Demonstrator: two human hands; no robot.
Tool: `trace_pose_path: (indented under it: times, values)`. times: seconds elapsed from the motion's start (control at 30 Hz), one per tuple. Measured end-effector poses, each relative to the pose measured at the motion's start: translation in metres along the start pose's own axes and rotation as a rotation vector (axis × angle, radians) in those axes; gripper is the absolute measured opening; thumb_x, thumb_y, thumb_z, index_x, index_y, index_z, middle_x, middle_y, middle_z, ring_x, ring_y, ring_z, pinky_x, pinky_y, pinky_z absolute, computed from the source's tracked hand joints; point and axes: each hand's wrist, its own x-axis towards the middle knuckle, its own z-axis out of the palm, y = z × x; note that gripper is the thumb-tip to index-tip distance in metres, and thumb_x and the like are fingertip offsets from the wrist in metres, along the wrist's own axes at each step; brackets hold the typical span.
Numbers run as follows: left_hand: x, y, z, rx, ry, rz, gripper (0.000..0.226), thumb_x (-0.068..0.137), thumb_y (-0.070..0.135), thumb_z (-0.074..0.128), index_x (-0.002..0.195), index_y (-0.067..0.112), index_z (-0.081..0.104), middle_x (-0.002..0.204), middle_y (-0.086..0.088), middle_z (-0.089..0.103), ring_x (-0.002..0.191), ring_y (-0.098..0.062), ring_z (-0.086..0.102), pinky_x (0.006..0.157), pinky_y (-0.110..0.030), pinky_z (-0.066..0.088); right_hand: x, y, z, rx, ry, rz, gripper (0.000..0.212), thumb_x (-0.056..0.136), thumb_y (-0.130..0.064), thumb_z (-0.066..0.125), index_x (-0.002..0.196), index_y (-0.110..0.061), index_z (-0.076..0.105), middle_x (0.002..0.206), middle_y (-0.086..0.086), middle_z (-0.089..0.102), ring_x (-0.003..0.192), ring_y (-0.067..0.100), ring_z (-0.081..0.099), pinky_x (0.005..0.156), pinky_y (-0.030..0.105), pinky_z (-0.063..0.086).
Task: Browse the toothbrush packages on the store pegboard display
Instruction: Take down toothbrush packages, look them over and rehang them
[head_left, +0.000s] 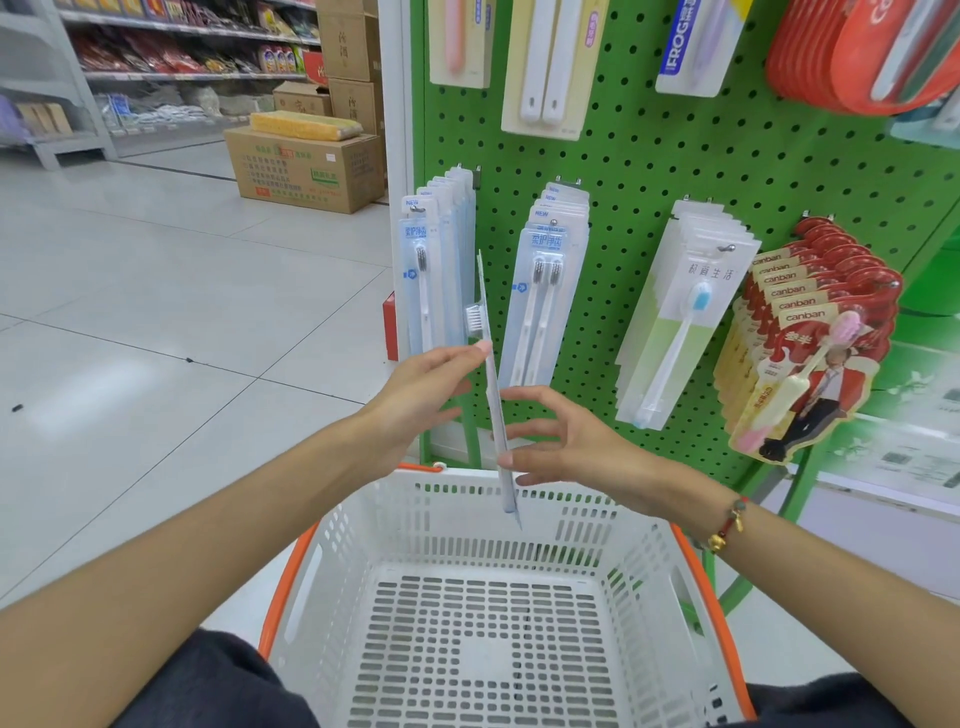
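Toothbrush package (496, 410) edge-on at frame centre, above basket (467, 475) - light, thin, stiff card, slick blister. Left grip (431, 384) pinching upper edge, right grip (571, 441) pinching lower part - edges likely safest hold.

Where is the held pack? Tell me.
Head view, centre: the pack stands edge-on between the left hand and right hand, over the basket rim, before the pegboard.
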Motion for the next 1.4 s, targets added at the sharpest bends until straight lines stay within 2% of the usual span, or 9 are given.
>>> trace_pose_path:
  times: [0.2,0.43,0.6,0.8,0.93,1.1,1.23,1.3,1.4]
  values:
    - [-0.001,0.003,-0.003,-0.044,0.016,0.003,0.037,0.089,0.04,0.062,0.122,0.023,0.057,0.105,0.01,0.066,0.088,0.0,0.066,0.068,-0.015,0.054,0.0,0.001,-0.007,0.062,-0.143,0.049,0.062,0.087,-0.007,0.069,0.138,-0.032,0.045,0.126,0.004,0.065,0.11,0.014,0.066,0.089,0.028,0.055]
    - [0.0,-0.002,-0.005,-0.002,0.106,0.095,0.028,0.084,0.025,0.073,0.11,0.016,0.069,0.099,0.004,0.073,0.084,-0.004,0.071,0.073,-0.018,0.056,-0.001,0.002,-0.006,0.003,-0.094,0.056,0.033,0.099,-0.024,0.054,0.132,-0.03,0.056,0.118,-0.006,0.07,0.108,0.012,0.067,0.099,0.033,0.051]
    - [0.004,-0.002,-0.005,0.028,0.145,0.158,0.024,0.083,0.022,0.075,0.106,0.016,0.071,0.094,0.004,0.074,0.083,-0.007,0.072,0.075,-0.018,0.056,0.0,0.0,-0.003,-0.062,-0.036,0.027,0.03,0.099,-0.031,0.053,0.127,-0.027,0.062,0.116,-0.007,0.071,0.106,0.01,0.067,0.099,0.031,0.051]
    - [0.007,0.0,-0.011,0.112,0.092,0.19,0.027,0.086,0.023,0.071,0.111,0.014,0.07,0.106,-0.001,0.072,0.089,-0.011,0.071,0.083,-0.025,0.056,0.007,-0.01,-0.007,-0.21,0.201,-0.104,0.032,0.097,-0.03,0.056,0.129,-0.03,0.055,0.122,-0.007,0.065,0.112,0.005,0.061,0.105,0.032,0.045]
    - [0.009,0.003,-0.018,0.198,0.073,0.218,0.021,0.089,0.022,0.067,0.109,0.016,0.069,0.108,0.001,0.07,0.095,-0.015,0.067,0.088,-0.03,0.055,0.017,-0.037,-0.008,-0.194,0.445,-0.314,0.036,0.1,-0.031,0.049,0.136,-0.032,0.048,0.127,-0.003,0.061,0.115,0.012,0.059,0.082,0.016,0.045]
    - [0.015,0.011,-0.025,0.213,0.094,0.244,0.022,0.089,0.023,0.067,0.108,0.014,0.069,0.107,0.0,0.07,0.096,-0.018,0.068,0.088,-0.029,0.055,0.032,-0.063,0.001,-0.205,0.568,-0.488,0.03,0.096,-0.023,0.06,0.125,-0.03,0.057,0.097,-0.006,0.069,0.092,0.001,0.065,0.079,0.01,0.049]
    - [0.018,0.02,-0.031,0.189,0.096,0.282,0.023,0.086,0.022,0.07,0.107,0.013,0.07,0.103,0.001,0.072,0.091,-0.009,0.069,0.076,-0.017,0.051,0.044,-0.079,0.006,-0.201,0.634,-0.57,0.024,0.092,-0.022,0.066,0.11,-0.036,0.058,0.08,-0.013,0.067,0.079,-0.001,0.066,0.076,0.014,0.052]
    - [0.02,0.028,-0.037,0.212,0.158,0.328,0.022,0.083,0.019,0.074,0.105,0.02,0.071,0.102,0.008,0.072,0.092,-0.005,0.069,0.077,-0.016,0.052,0.049,-0.09,0.004,-0.291,0.655,-0.573,0.024,0.092,-0.023,0.066,0.113,-0.034,0.06,0.078,-0.017,0.065,0.075,-0.002,0.064,0.072,0.017,0.052]
    - [0.031,0.041,-0.049,0.316,0.432,0.436,0.034,0.08,0.012,0.074,0.097,0.04,0.064,0.103,0.021,0.068,0.095,-0.002,0.066,0.086,-0.034,0.055,0.056,-0.104,0.0,-0.463,0.68,-0.553,0.031,0.095,-0.024,0.061,0.126,-0.028,0.057,0.076,-0.02,0.06,0.073,-0.002,0.062,0.071,0.026,0.053]
